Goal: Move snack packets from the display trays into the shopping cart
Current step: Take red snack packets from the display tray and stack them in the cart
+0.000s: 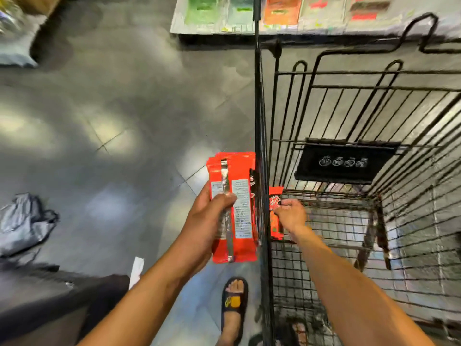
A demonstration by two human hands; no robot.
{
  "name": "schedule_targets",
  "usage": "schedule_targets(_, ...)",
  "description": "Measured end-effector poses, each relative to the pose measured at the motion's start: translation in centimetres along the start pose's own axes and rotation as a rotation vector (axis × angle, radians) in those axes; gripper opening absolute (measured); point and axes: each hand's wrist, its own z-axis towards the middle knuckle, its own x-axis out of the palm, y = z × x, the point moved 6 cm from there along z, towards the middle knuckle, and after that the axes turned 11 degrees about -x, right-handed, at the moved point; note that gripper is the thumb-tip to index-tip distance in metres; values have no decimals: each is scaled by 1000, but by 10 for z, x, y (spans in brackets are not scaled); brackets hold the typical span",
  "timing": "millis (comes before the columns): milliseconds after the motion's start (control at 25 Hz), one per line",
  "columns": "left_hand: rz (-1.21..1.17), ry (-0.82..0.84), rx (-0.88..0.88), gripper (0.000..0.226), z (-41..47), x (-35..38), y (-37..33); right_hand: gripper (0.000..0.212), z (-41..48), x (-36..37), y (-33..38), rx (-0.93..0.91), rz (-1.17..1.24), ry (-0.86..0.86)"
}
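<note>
Snack packets, a red stack, gripped in the left hand beside the cart; at 3 o'clock, the right hand pinches a single packet inside.

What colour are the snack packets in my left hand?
Orange-red snack packets, silver back seam and white label panels, seen in the head view.

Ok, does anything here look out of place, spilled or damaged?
Only floor clutter: a crumpled grey bag or cloth lies at far left, and a white paper slip sits near the left forearm. The stack of red packets in the left hand and the single red packet the right hand holds inside the cart look intact.
</note>
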Motion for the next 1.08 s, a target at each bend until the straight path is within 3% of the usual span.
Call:
schedule_targets(200, -22, 0, 0, 22, -1, -3, 2, 29, 6, 9, -20, 37, -100, -7)
schedule_targets(360, -6, -14, 2, 20, -6, -3, -4, 28, -11, -9, 8, -27, -201, 65)
schedule_targets(520, -25, -6, 16, 22, -16, 10, -19, 18, -48, -46, 83, -203, -40, 19)
schedule_targets(640, 13, 41, 49, 23, -27, 30, -38, 19, -110, -81, 157, -355, 253, 36)
schedule_targets(720, 54, 68, 92, 23, -33, 48, -51, 23, -160, -97, 199, -417, 467, 113)
schedule_targets(880, 110, 82, 162, 24, -43, 87, -70, 28, -210, -111, 231, -500, 560, 198)
schedule_targets(960, 234, 58, 250, 22, -37, 99, -72, 30, -201, -120, 223, -473, 538, 143)
schedule_targets(1080, 758, -54, 483, 60, -15, 95, -61, 27, -171, -129, 197, -415, 508, 94)
